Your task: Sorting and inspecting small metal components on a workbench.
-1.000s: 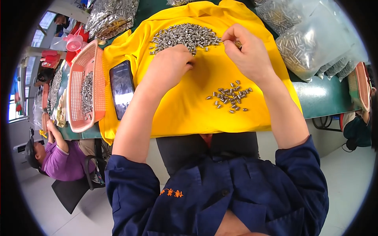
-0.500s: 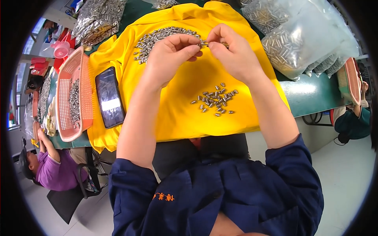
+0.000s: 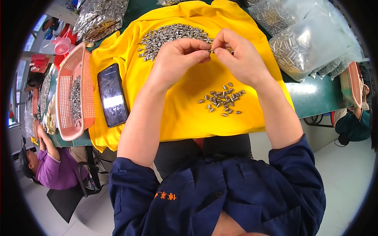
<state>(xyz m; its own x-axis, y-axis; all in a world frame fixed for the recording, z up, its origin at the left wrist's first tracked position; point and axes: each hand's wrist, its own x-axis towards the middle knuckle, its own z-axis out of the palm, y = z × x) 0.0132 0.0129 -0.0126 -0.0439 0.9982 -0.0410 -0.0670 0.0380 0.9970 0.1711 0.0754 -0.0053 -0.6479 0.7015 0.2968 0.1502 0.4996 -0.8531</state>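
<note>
Where the loose group of metal pieces (image 3: 225, 99) lies on the near part of the yellow cloth (image 3: 189, 110), it sits apart from the hands, between the forearms; keeping the wrists raised, as they look here, should avoid brushing those pieces about.

Just beyond, the left hand (image 3: 180, 59) has thumb and forefinger pressed toward each other at the tips, the other fingers curled beneath; the right hand (image 3: 242, 59) pinches in the same way from its side; the small metal piece (image 3: 211, 50) is where the fingertips meet, above the cloth, though I cannot tell how much of it each hand bears; a glint shows in the curl of the right fingers, too hidden to name.

A light, square pinch would probably serve best here, the two sets of tips kept in line so that the piece does not tilt; smooth metal may slip if squeezed off-centre, so working low over the cloth seems wise.

Behind the left hand, the big heap (image 3: 177, 33) spreads within short reach; the knuckles should stay clear of its near edge; farther right, clear bags (image 3: 293, 51) of metal parts stand well apart from the fingers.
</note>
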